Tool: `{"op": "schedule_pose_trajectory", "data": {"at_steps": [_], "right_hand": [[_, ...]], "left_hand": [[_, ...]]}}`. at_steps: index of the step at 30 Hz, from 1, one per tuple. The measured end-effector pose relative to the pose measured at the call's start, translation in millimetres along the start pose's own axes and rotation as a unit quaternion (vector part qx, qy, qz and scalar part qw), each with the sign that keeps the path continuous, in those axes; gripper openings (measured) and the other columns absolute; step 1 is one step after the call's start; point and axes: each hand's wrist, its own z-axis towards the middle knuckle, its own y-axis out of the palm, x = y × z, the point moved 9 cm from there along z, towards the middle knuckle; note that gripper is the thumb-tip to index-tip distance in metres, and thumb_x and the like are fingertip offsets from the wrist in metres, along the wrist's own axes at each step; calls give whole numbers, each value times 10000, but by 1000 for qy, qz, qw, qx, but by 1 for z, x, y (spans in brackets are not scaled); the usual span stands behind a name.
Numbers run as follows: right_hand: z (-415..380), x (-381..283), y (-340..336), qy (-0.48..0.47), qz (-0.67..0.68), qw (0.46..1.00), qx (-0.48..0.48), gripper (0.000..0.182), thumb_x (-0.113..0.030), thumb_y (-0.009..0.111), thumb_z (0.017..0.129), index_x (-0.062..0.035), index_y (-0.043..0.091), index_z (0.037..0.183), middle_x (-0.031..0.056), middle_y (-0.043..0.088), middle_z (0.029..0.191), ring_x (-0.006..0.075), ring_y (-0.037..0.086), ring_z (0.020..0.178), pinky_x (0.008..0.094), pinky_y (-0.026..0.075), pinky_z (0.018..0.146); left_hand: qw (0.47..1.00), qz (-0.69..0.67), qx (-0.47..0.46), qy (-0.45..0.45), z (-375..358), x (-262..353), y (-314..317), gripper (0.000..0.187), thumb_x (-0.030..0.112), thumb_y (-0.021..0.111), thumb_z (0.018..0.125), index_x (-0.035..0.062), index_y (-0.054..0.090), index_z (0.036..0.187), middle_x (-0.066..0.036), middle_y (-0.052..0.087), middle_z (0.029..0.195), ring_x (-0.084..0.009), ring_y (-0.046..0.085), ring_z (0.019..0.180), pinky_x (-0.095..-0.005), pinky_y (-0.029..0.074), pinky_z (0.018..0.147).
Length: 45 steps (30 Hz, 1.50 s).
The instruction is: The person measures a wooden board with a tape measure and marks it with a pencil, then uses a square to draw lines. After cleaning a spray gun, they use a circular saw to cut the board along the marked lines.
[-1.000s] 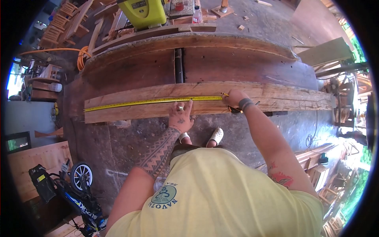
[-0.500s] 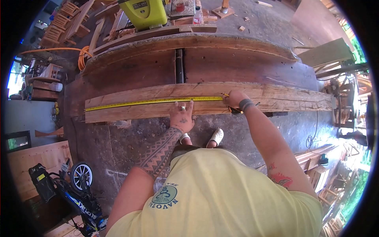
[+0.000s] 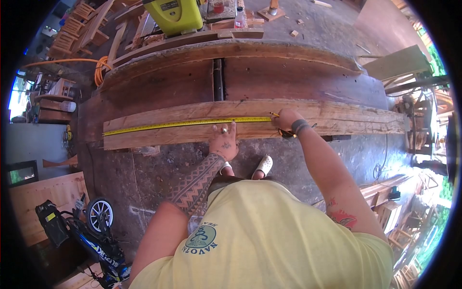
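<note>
A: Thin yellow metal measuring tape (image 3: 183, 124) lies along the pale-brown wooden plank (image 3: 346, 117), left hand (image 3: 224, 145) spread beside it, right hand (image 3: 288, 120) curled round its right end.
B: Loose grip there could shift readings tbh.

Stretching Flat Along a Long Wooden Board (image 3: 351, 116)

Running nearly straight as a slim yellow tape (image 3: 187, 124), bearing fine dark markings, reaching from the board's left end to the right-hand fingers (image 3: 286, 117). Lying lengthwise between both long edges, disappearing from view at the fingers. Underneath, lying crosswise as pale brown timber along the near side of a reddish-brown worktop (image 3: 298, 79); showing streaky grain, looking rougher and more heavily streaked with darker lines toward the right.
</note>
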Motion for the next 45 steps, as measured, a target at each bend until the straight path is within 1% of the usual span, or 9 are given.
{"op": "schedule_pose_trajectory", "data": {"at_steps": [7, 10, 25, 37, 39, 40, 41, 44, 45], "right_hand": [[3, 0, 1, -6, -7, 1000, 0, 589, -526, 575, 1035, 24, 778, 1099, 272, 751, 1153, 434, 716, 1113, 494, 555, 977], [1, 0, 0, -3, 1, 1000, -3, 589, -529, 583, 1031, 22, 775, 1109, 272, 749, 1160, 431, 715, 1119, 493, 555, 980], [2, -2, -1, -7, -12, 1000, -14, 605, -543, 558, 1054, 19, 769, 1128, 266, 752, 1160, 434, 719, 1110, 495, 557, 972], [-1, -4, -1, 2, 1, 999, -43, 527, -496, 569, 1018, -38, 789, 1153, 216, 761, 1204, 380, 724, 1147, 481, 561, 988], [-8, -3, -2, 8, -7, 998, -67, 493, -470, 550, 1017, -75, 788, 1194, 189, 754, 1253, 357, 712, 1191, 471, 558, 1010], [-9, 1, -1, 25, -12, 997, -71, 477, -453, 540, 1015, -98, 785, 1219, 172, 748, 1284, 343, 703, 1220, 465, 555, 1024], [0, 8, 5, 10, -46, 997, -63, 449, -416, 551, 1006, -118, 774, 1257, 153, 729, 1338, 336, 678, 1271, 472, 545, 1053], [13, 7, 12, -22, -31, 998, -43, 439, -371, 581, 972, -113, 773, 1270, 158, 722, 1356, 359, 670, 1284, 502, 536, 1065], [-1, 3, -2, -11, 12, 1000, -18, 437, -364, 602, 957, -88, 779, 1245, 176, 729, 1333, 354, 680, 1267, 489, 545, 1050]], "left_hand": [[999, 20, -25, -1, -2, 3, -6, 1017, 402, 741, 938, 163, 135, 1718, -242, 335, 1640, -542, 314, 1538, -596, 478, 1147], [1000, 11, -2, 5, -1, 3, -5, 964, 389, 732, 939, 150, 198, 1705, -196, 355, 1656, -546, 316, 1539, -659, 489, 1081], [1000, 13, 1, 6, 1, 1, 0, 984, 373, 744, 921, 144, 197, 1706, -195, 365, 1640, -552, 317, 1536, -647, 480, 1107], [997, 48, 17, 50, 1, 5, -3, 1053, 362, 788, 890, 40, 181, 1687, -308, 403, 1592, -570, 419, 1451, -587, 409, 1200], [994, -20, 54, 88, 3, 1, 2, 1034, 312, 819, 864, 26, 234, 1668, -315, 459, 1550, -513, 460, 1440, -565, 426, 1186], [987, -143, -45, 59, 7, -5, 13, 1004, 285, 832, 855, 6, 279, 1646, -311, 504, 1520, -452, 493, 1432, -555, 447, 1166], [991, -67, 31, 111, 6, 2, 5, 994, 306, 827, 861, -9, 293, 1638, -294, 528, 1514, -401, 496, 1442, -536, 401, 1207], [989, 25, 82, 120, 5, 5, 6, 1082, 416, 834, 849, -16, 255, 1654, -291, 460, 1561, -464, 427, 1464, -568, 304, 1256], [991, 52, 82, 96, 2, 3, 1, 1110, 444, 848, 831, -14, 262, 1655, -299, 465, 1548, -519, 448, 1430, -583, 345, 1234]]}}
